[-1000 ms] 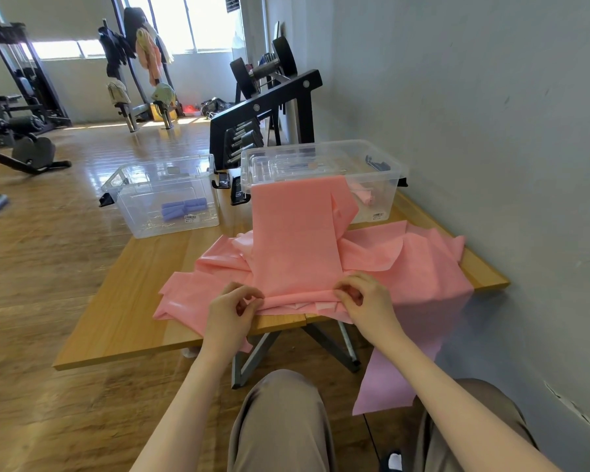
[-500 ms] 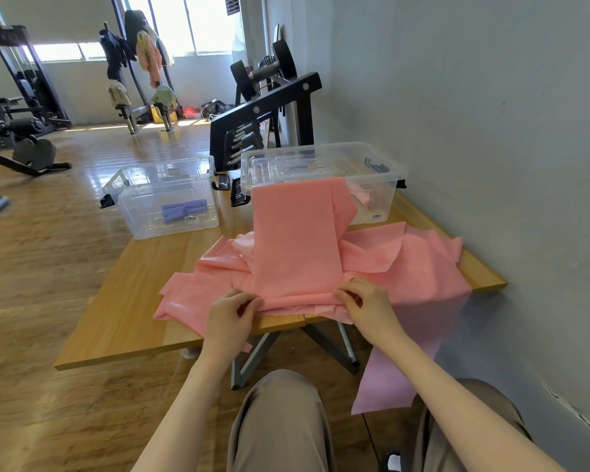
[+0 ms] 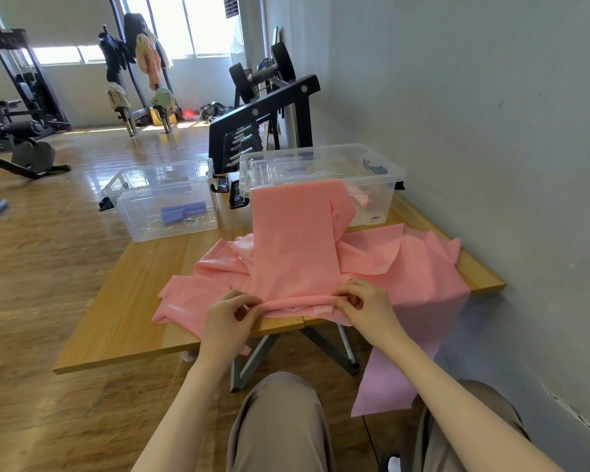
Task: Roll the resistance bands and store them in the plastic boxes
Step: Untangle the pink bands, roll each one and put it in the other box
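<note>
A long pink resistance band (image 3: 293, 240) lies flat down the middle of the wooden table (image 3: 116, 321), its far end draped against the right clear plastic box (image 3: 382, 178). My left hand (image 3: 230, 321) and my right hand (image 3: 372, 308) pinch its near edge at the table's front, where the edge is curled into the start of a roll. More pink bands (image 3: 419, 264) lie crumpled under it, and one hangs over the table's front edge. The left clear box (image 3: 133, 202) holds purple rolled bands (image 3: 183, 212).
The grey wall runs close along the table's right side. A black dumbbell rack (image 3: 263, 114) stands behind the boxes. Gym machines (image 3: 17, 107) stand on the wooden floor at the left. My knees are below the table's front edge.
Both hands have kept pinching the near edge and curled it slightly further over. The band and the boxes have stayed in place.
</note>
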